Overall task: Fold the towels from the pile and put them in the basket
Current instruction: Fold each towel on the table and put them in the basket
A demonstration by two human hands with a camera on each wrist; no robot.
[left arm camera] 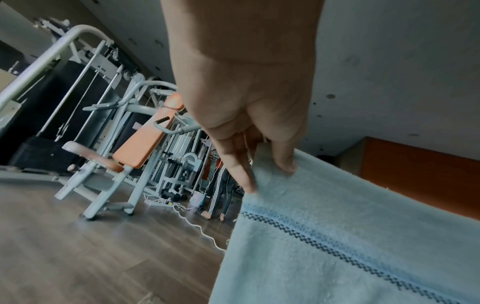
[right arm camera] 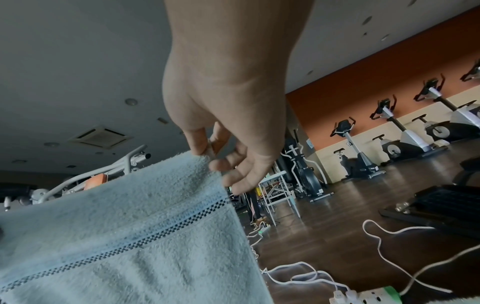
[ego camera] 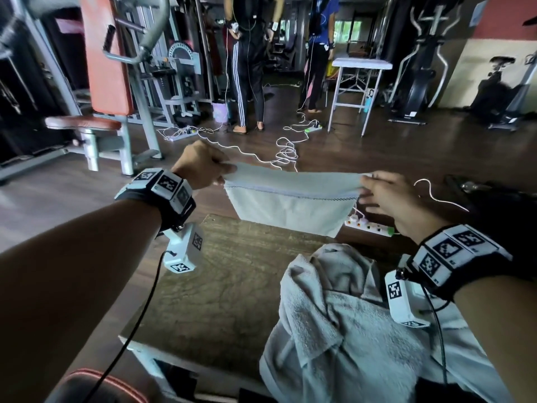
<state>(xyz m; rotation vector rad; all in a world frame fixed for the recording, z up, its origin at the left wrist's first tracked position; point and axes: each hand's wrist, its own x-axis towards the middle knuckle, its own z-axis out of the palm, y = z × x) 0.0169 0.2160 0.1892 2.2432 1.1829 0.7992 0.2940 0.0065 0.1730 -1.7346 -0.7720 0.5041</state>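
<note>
A pale blue-white towel with a dark checked stripe hangs stretched in the air above the far edge of the wooden table. My left hand pinches its upper left corner, thumb and fingers closed on the hem. My right hand pinches the upper right corner. A rumpled pile of grey-white towels lies on the table's right side, beneath my right wrist. No basket shows in any view.
Beyond the table are a wooden floor with white cables and a power strip, an orange-padded gym machine at left, two people standing, a white folding table and exercise bikes at right.
</note>
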